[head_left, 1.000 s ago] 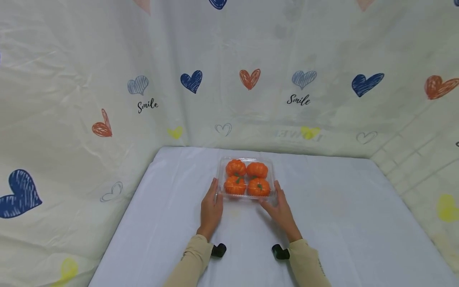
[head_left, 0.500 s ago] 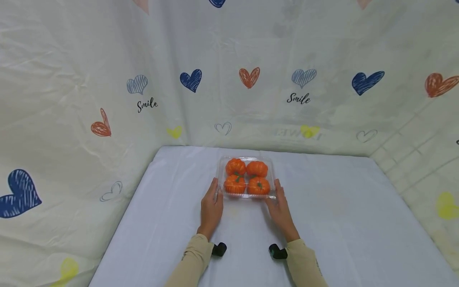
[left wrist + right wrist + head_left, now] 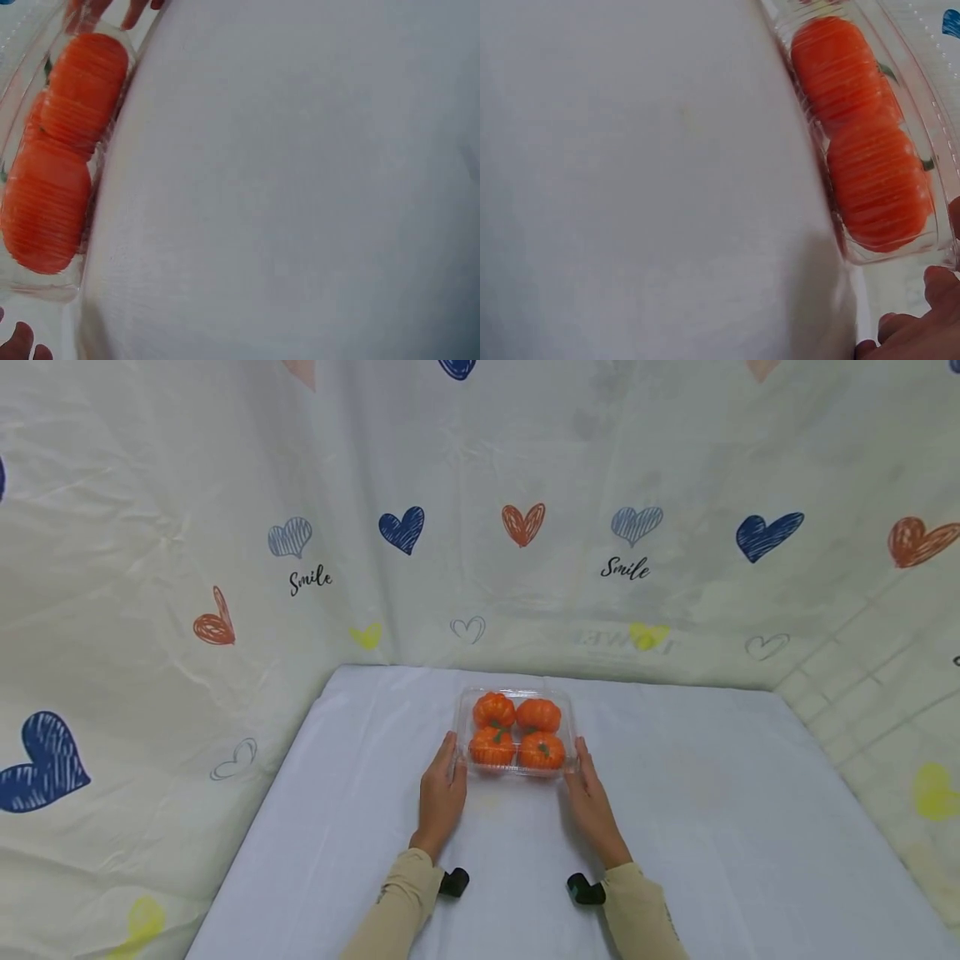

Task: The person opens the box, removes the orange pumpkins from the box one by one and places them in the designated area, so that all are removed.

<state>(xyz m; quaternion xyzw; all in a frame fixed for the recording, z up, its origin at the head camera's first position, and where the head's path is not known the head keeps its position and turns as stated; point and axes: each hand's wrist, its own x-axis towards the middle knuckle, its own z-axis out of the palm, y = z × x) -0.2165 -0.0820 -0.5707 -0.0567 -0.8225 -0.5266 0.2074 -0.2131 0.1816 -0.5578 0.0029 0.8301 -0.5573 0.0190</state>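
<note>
A clear plastic box [image 3: 513,770] holding several small orange pumpkins [image 3: 539,715] with green stems lies on the white tabletop. In the head view my left hand [image 3: 441,797] is at the box's left side, its fingers straight along that edge. My right hand [image 3: 592,810] lies at the right side with fingers extended and thumb near the front corner. The left wrist view shows the box's ridged front wall with orange pumpkins [image 3: 84,90] behind it. In the right wrist view, fingertips [image 3: 939,281] stand beside the box's end. Parts of both hands are cropped in the wrist views.
The table [image 3: 712,827] is covered with a white cloth. Behind and beside it hangs a pale curtain [image 3: 480,443] printed with hearts and words. Black wrist devices [image 3: 453,883] sit by both beige sleeves [image 3: 637,910].
My right thumb has shifted from under the box's front edge toward its right corner. The left hand and the box have stayed practically in place.
</note>
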